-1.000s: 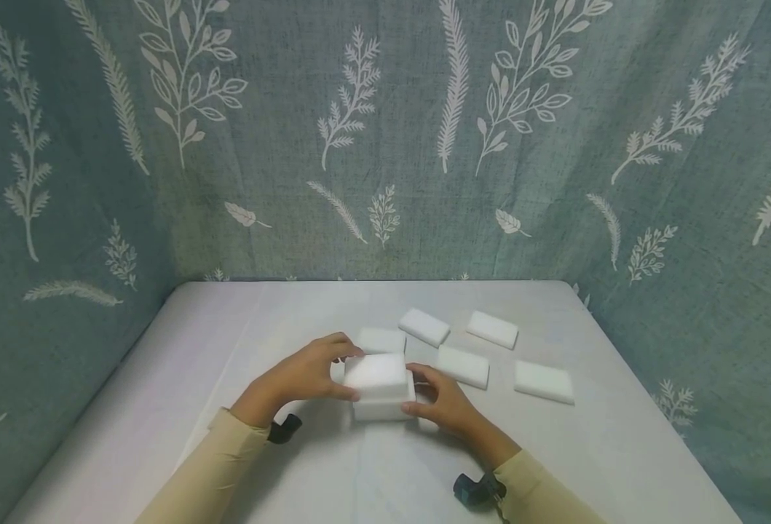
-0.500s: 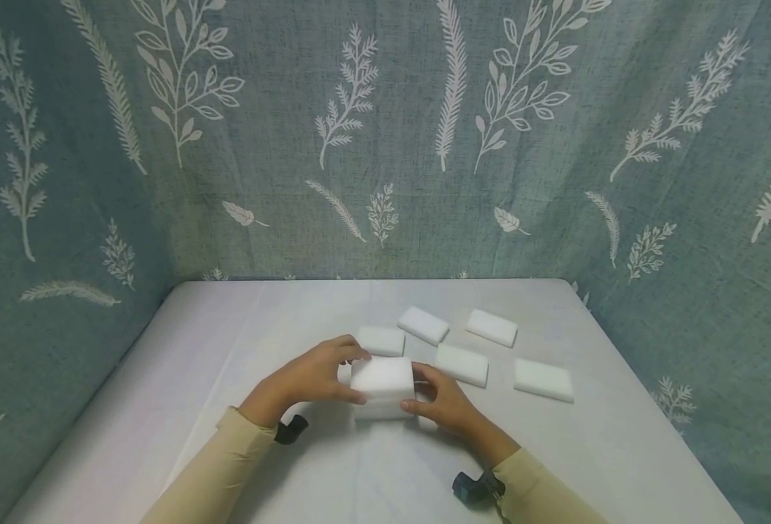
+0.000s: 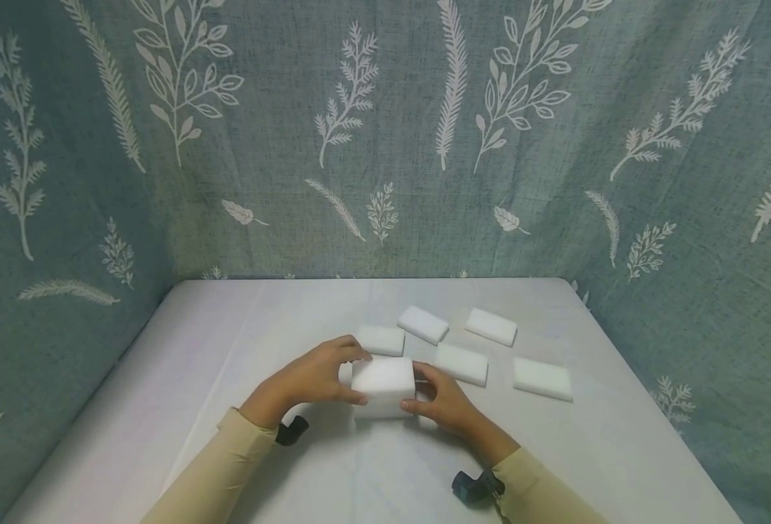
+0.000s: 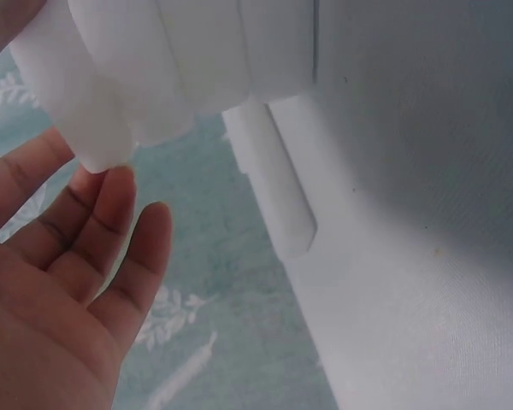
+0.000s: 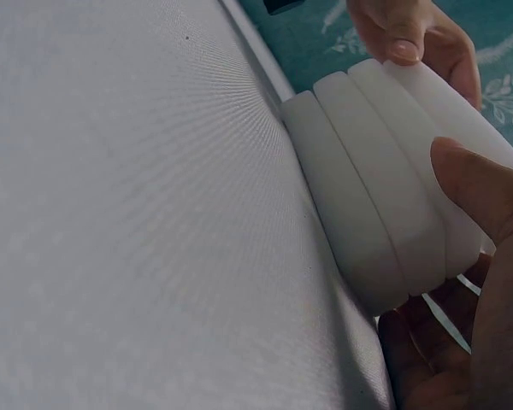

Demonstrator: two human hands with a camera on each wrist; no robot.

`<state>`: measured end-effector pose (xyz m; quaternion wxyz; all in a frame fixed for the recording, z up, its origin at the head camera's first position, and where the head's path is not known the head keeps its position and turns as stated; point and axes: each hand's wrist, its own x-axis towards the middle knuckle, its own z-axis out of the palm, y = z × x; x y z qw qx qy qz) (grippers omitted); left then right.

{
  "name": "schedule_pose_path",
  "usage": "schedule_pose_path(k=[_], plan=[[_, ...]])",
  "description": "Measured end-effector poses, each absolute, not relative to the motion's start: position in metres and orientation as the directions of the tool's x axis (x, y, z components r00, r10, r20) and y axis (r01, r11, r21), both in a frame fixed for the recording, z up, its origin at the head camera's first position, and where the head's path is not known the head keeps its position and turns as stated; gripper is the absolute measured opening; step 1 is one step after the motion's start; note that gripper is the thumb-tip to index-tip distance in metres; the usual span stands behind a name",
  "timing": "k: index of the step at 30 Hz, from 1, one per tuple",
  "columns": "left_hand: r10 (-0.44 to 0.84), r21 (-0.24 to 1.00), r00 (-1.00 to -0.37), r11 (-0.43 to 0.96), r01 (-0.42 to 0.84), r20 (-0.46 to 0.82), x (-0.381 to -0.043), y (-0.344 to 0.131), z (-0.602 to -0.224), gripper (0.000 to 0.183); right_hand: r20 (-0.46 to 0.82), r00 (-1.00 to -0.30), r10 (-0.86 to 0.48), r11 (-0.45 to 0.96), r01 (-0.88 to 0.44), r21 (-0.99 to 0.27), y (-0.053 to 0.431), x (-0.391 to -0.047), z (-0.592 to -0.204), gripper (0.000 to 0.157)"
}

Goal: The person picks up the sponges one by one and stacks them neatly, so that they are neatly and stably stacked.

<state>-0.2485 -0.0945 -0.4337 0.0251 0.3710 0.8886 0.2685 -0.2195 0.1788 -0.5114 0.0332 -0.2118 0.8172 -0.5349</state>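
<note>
A stack of several white sponges [image 3: 383, 386] stands on the white table, its blocks lying flat one on another. My left hand [image 3: 322, 372] holds the top sponge [image 4: 77, 94] at its left end, thumb on the near side and fingers behind. On the right end, my right hand [image 3: 447, 402] grips the stack, thumb in front and fingers round the back. In the right wrist view the right thumb [image 5: 474, 184] lies across the upper sponges, and the layers sit close together with edges roughly lined up.
Behind the stack lies a loose white sponge [image 3: 381, 340]. More lie to the back right, including one sponge [image 3: 461, 364] near my right hand and another [image 3: 543, 379] farther right. The table [image 3: 280, 306] ends at a green leaf-patterned cloth [image 3: 274, 145].
My left hand has moved slightly right with the top sponge, which has come from an offset position into line over the stack. The right hand has stayed nearly still.
</note>
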Motion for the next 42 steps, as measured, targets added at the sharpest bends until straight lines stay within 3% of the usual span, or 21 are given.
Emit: schedule_pose_path(k=[19,24,31,42], plan=[[0.674,0.492,-0.723,0.582,0.648,0.154,-0.25,-0.092,-0.434,0.058,0.13,-0.927,-0.353,0.369,-0.265,-0.891,0.18,-0.22,-0.506,0.077],[0.682,0.499,-0.714,0.568,0.654,0.158,-0.251,-0.096,-0.438,0.067,0.099,-0.934,-0.344,0.365,-0.23,-0.902,0.178,-0.217,-0.506,0.082],[0.654,0.631,-0.736,0.498,0.594,0.176,-0.25,-0.102,-0.45,0.085,0.096,-0.938,-0.332,0.36,-0.22,-0.907,0.179,-0.218,-0.506,0.088],[0.524,0.824,-0.809,0.31,0.474,0.268,-0.242,-0.102,-0.471,0.085,0.183,-0.905,-0.384,0.226,-0.284,-0.932,0.183,-0.21,-0.488,0.086]])
